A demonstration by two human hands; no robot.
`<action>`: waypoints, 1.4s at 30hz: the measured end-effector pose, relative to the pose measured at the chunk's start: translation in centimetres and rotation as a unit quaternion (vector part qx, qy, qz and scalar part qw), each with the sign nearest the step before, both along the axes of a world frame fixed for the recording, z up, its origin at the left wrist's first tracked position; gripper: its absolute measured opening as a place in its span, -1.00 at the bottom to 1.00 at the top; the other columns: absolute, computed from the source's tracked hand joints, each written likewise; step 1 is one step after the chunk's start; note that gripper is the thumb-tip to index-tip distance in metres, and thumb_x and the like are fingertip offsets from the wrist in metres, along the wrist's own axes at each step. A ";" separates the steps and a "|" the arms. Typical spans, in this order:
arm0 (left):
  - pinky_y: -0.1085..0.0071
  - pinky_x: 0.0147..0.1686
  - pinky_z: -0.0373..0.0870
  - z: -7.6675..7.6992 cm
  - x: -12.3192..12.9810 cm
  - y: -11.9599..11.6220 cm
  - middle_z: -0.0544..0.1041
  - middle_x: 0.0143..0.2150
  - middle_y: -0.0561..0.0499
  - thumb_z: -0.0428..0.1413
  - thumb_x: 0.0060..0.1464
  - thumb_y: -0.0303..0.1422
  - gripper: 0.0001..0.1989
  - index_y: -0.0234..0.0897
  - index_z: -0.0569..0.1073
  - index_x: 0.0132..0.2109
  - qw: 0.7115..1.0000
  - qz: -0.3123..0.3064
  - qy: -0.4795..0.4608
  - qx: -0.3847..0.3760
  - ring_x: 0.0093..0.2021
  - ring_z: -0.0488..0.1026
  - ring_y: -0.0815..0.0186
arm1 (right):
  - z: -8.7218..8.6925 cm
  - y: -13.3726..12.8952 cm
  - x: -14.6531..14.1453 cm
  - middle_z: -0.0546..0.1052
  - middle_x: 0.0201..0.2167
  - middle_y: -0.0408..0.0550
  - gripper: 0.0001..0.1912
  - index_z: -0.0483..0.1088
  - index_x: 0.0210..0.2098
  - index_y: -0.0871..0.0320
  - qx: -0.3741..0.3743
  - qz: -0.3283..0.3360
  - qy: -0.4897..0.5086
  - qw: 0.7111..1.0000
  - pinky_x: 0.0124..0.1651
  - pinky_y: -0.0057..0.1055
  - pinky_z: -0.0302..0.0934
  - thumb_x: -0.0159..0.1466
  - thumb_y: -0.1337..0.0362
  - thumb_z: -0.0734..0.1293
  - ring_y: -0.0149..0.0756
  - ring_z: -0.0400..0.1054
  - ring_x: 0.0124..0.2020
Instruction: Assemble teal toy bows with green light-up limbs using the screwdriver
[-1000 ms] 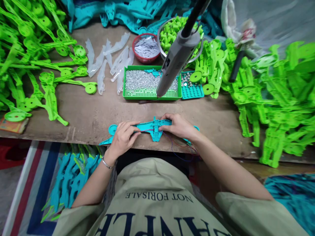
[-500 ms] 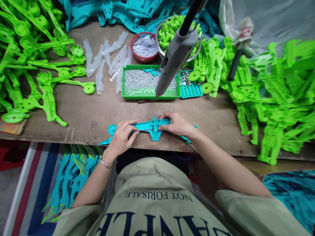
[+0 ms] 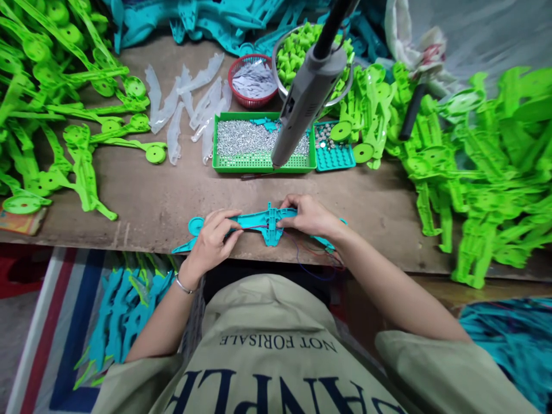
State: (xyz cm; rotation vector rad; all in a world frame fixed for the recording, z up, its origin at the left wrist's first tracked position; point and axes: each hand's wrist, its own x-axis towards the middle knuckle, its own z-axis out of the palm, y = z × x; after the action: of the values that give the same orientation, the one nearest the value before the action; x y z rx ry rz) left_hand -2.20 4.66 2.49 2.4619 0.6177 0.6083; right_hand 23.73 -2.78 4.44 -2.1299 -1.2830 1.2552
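A long teal plastic shell [image 3: 254, 221] lies across the near edge of the bench, its ribbed middle facing up. My left hand [image 3: 214, 237] is closed over the shell's left part, with thumb and forefinger pinched on thin wires [image 3: 252, 227] that run toward the middle. My right hand [image 3: 311, 218] is closed on the shell just right of its middle, thumb at the ribbed part. From beneath that hand, loose red and blue wires [image 3: 297, 253] trail over the bench edge. The right fingertips are partly hidden.
An electric screwdriver [image 3: 304, 106] hangs over a green tray [image 3: 222, 169] of screws. Beside it sits a teal tray [image 3: 335, 159] with small round metal parts. Lime-green pieces [image 3: 470, 167] heap up on both sides. A red basket [image 3: 252, 103] and a metal bowl [image 3: 280, 86] stand behind.
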 end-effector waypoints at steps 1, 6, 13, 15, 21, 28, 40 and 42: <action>0.08 0.12 0.43 0.0 0.0 0.0 0.60 0.08 -0.18 0.09 0.32 -0.44 -0.94 -0.22 0.44 -0.17 1.000 -0.003 -0.004 0.004 0.12 0.54 0.16 | 0.1 0.1 -0.1 0.47 -0.53 -0.22 -0.78 0.42 -0.40 0.12 -0.008 0.000 -0.007 1.000 -0.40 -0.42 0.13 -0.03 0.27 0.49 -0.35 0.31 -0.46; 0.06 0.13 0.43 -0.2 0.1 0.1 0.60 0.08 -0.15 0.10 0.31 -0.44 -0.95 -0.21 0.44 -0.16 1.000 -0.009 -0.011 0.008 0.11 0.55 0.17 | 0.8 0.1 -0.6 0.49 -0.51 -0.21 -0.79 0.41 -0.38 0.11 -0.020 0.023 -0.063 0.998 -0.41 -0.42 0.10 -0.01 0.32 0.47 -0.35 0.32 -0.47; 0.05 0.21 0.42 -0.2 0.1 0.4 0.57 0.14 -0.17 0.07 0.33 -0.42 -0.96 -0.21 0.40 -0.16 0.999 -0.013 -0.023 -0.030 0.25 0.47 0.14 | 0.0 -0.4 -0.4 0.63 -0.20 -0.03 -0.64 0.46 -0.12 0.12 0.031 0.074 -0.088 0.993 -0.16 -0.34 0.26 0.06 0.34 0.42 -0.17 0.48 -0.21; 0.08 0.20 0.43 -0.1 0.0 0.6 0.57 0.14 -0.17 0.05 0.33 -0.42 -0.96 -0.22 0.39 -0.15 0.999 -0.007 -0.039 -0.036 0.26 0.46 0.14 | -0.1 -0.8 0.2 0.63 -0.15 0.00 -0.63 0.45 -0.09 0.13 0.066 0.071 -0.067 0.993 -0.10 -0.29 0.30 0.09 0.34 0.41 -0.15 0.49 -0.16; 0.09 0.12 0.39 1.4 -0.6 0.3 0.60 0.09 -0.21 0.10 0.31 -0.38 -0.95 -0.24 0.44 -0.16 0.985 0.124 0.029 0.115 0.16 0.52 0.05 | 2.1 -4.7 3.2 0.60 -0.25 0.00 -0.88 0.47 -0.23 0.13 0.261 0.002 -0.125 0.957 -0.09 -0.24 0.34 0.22 0.29 0.35 -0.17 0.47 -0.20; 0.19 -0.03 0.37 1.0 -1.5 0.1 0.66 -0.06 -0.12 0.12 0.32 -0.32 -0.93 -0.21 0.46 -0.16 0.980 0.163 0.049 0.105 -0.05 0.59 0.11 | 3.1 -11.7 2.5 0.59 -0.34 -0.03 -0.72 0.57 -0.20 0.11 0.169 0.223 -0.230 0.932 -0.25 -0.31 0.16 0.31 0.47 0.23 -0.24 0.42 -0.32; 0.22 -0.05 0.50 0.9 -2.4 0.2 0.66 -0.01 -0.14 0.01 0.37 -0.31 -0.93 -0.19 0.32 -0.09 0.969 0.245 0.012 -0.028 -0.01 0.62 0.16 | 0.6 -9.9 0.3 0.54 -0.24 0.01 -0.80 0.49 -0.08 0.14 0.400 0.144 -0.209 0.881 -0.16 -0.27 0.21 0.38 0.40 0.26 -0.22 0.38 -0.21; 0.24 -0.05 0.52 1.3 -2.5 0.3 0.65 0.00 -0.14 0.00 0.38 -0.30 -0.93 -0.17 0.29 -0.09 0.964 0.258 -0.013 -0.068 -0.01 0.63 0.19 | -0.2 -8.1 -0.4 0.55 -0.16 0.05 -0.77 0.46 -0.03 0.12 0.418 0.070 -0.176 0.889 -0.09 -0.24 0.29 0.39 0.42 0.24 -0.19 0.42 -0.14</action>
State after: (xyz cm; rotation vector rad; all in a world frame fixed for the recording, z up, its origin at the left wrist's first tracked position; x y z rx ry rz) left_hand -4.73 4.95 3.79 2.1598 1.2647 0.7595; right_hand 23.31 -10.93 4.20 -1.6515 -1.7314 0.2178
